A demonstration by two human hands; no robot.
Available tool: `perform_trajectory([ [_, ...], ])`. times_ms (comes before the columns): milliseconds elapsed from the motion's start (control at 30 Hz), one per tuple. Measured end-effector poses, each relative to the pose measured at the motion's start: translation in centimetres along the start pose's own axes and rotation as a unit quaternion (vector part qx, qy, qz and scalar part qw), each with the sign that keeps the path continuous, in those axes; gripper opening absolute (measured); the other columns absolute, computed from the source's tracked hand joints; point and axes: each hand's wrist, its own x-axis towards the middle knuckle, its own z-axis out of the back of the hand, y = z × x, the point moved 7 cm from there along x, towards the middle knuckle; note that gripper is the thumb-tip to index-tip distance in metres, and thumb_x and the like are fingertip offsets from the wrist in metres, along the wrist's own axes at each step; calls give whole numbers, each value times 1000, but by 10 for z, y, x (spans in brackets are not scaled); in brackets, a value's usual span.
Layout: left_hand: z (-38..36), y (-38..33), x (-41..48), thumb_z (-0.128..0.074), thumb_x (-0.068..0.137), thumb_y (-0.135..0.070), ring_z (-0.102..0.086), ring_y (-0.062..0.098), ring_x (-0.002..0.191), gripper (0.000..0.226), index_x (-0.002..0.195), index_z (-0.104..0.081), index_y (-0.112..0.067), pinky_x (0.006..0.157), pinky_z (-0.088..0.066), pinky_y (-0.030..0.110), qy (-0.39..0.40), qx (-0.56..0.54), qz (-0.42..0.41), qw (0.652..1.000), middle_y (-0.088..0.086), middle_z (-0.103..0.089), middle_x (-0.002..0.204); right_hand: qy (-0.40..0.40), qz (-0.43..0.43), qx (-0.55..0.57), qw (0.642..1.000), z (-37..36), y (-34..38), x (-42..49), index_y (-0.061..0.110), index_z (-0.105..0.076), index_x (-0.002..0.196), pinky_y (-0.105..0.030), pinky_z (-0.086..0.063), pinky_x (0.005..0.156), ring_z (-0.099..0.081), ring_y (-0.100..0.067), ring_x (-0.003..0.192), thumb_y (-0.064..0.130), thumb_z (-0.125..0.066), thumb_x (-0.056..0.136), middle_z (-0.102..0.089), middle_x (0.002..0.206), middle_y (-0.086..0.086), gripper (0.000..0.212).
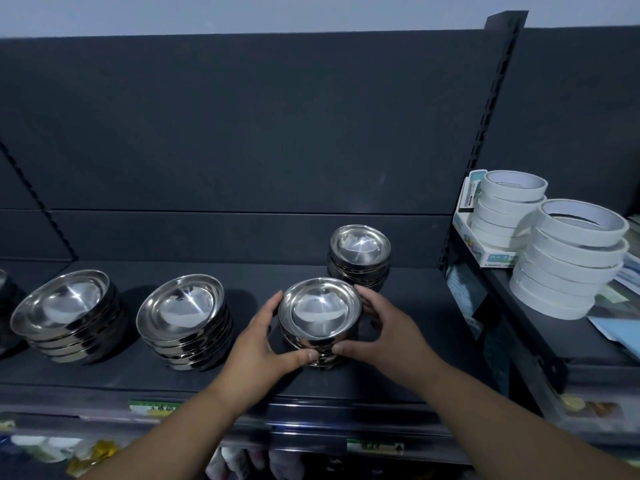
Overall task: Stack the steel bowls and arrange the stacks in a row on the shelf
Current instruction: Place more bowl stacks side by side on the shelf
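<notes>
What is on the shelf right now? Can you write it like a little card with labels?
place: dark shelf
held stack: bowl stack, between both hands
left hand: on the stack's left side
right hand: on the stack's right side
front row: two bowl stacks to the left
behind: one small stack, further back on the right
next shelf, right: white tape rolls

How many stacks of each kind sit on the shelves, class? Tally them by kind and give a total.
Steel bowl stacks fully in view: 4
White tape roll stacks: 2
Total: 6
</notes>
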Motion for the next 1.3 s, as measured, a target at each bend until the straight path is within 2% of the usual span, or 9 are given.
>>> perform_trajectory([
  [133,1,-5,1,-89,62,-25,-33,-5,132,102,144,-30,-38,112,-27,19,7,26,-27,999,-16,-36,148,-4,4,1,1000,-2,-3,-1,38,-42,138,-2,-35,95,-47,14,120,34,-92,55,-57,127,27,97],
  [233,-1,-1,3,-90,60,-24,-37,-4,130,109,147,-25,-38,105,-29,14,17,15,-13,1000,-16,-39,144,-7,3,6,1000,-4,-6,-2,41,-44,135,-10,-37,100,-48,11,122,35,-92,54,-58,127,26,94],
  [367,-1,9,6,-92,56,-26,-45,-3,127,108,140,-28,-48,111,-34,23,17,-1,1,1000,-18,-49,138,-24,-1,-7,1000,-4,-12,-5,48,-49,122,0,-36,91,-51,15,114,29,-92,57,-60,117,32,81],
  [500,-1,8,6,-92,56,-23,-47,-18,117,90,118,-38,-60,100,-35,8,3,7,-13,1000,-31,-55,120,-42,-5,-12,999,-3,-13,-7,51,-50,114,3,-36,86,-50,20,108,31,-91,58,-60,109,34,72],
  [700,-2,8,7,-89,61,-26,-47,-19,115,82,122,-40,-50,93,-33,-2,-18,-14,-23,999,-28,-56,121,-45,13,6,999,2,-1,-1,46,-54,119,-8,-40,97,-55,10,114,29,-92,58,-64,116,27,74],
  [900,-13,14,4,-80,55,-57,-47,-3,125,95,137,-36,-37,110,-38,30,-2,5,-19,1000,-21,-54,130,-28,13,-21,999,5,-1,-3,42,-52,126,-7,-37,97,-52,13,116,33,-91,58,-61,120,28,79],
  [1100,-15,14,3,-90,58,-31,-47,-5,118,100,135,-26,-45,93,-32,8,6,21,-6,1000,-38,-47,116,-9,5,-19,1000,1,-4,-6,33,-50,135,-18,-43,103,-53,11,117,25,-92,59,-62,123,22,87],
  [1200,-15,10,3,-91,59,-24,-48,-4,116,104,141,-28,-37,90,-31,3,-7,24,-10,1000,-39,-46,114,-20,11,-12,1000,0,-4,-7,42,-50,129,-17,-43,102,-54,11,116,21,-91,60,-62,122,23,83],
  [1300,-13,9,4,-91,58,-22,-47,-16,107,104,140,-29,-38,85,-30,-4,-7,18,-10,1000,-40,-47,112,-37,20,-11,999,-1,-5,-10,52,-49,122,-17,-43,100,-55,9,116,22,-92,59,-63,122,24,82],
])
